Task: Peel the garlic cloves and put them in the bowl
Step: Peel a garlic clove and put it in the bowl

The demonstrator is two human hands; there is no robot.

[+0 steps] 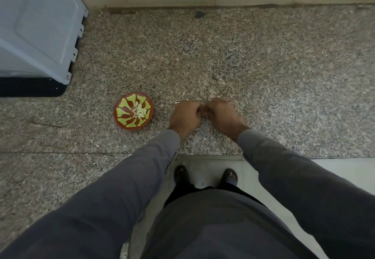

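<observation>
A small, light, likely slippery garlic clove [203, 113], hardly seen, is judged pinched by its ends between the curled left hand [185, 116] and right hand [220, 114], right of the bowl [121, 123].

A person stands at a speckled granite counter [243, 55], both arms in grey sleeves [142, 167] reaching forward. The left hand [185, 115] and right hand [220, 113] meet knuckle to knuckle above the stone, fingers curled inward — what they pinch between them is too small to make out. Just left of the left hand sits a red bowl [121, 116] with a yellow-green pattern, holding a small heap of pale peeled garlic cloves [140, 110]. A grey appliance [36, 31] stands at the far left corner — below the counter edge, two sandalled feet [206, 175] show on a tiled floor.
</observation>
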